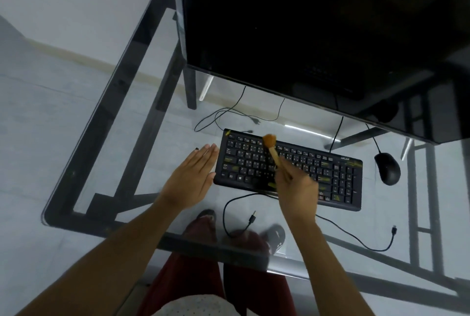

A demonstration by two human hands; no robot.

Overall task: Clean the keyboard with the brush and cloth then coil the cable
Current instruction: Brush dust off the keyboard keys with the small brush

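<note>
Starting at the left of the glass desk, the surface is transparent over a dark frame, with the pale floor visible through it. The left hand lies flat with fingers extended and held together, holding nothing; its fingertips and thumb sit just beside the left edge of the keyboard, and whether they touch it cannot be told. The black keyboard rests on the glass at a slight angle, with yellowish smears on several keys and along its right end. Above its upper-left key rows is the brush, with orange bristles pointing away from the person and a pale wooden handle running back toward the right hand. That hand is closed around the lower handle, fingers curled tight; the brush is blurred, and contact of the bristles with the keys cannot be confirmed. From the keyboard's near edge the cable loops loosely toward the person and ends in a free plug lying on the glass. A second thin lead trails right of the right forearm. Further right sits a black mouse, apart from the keyboard. A dark monitor fills the top. No cloth is discernible.
</note>
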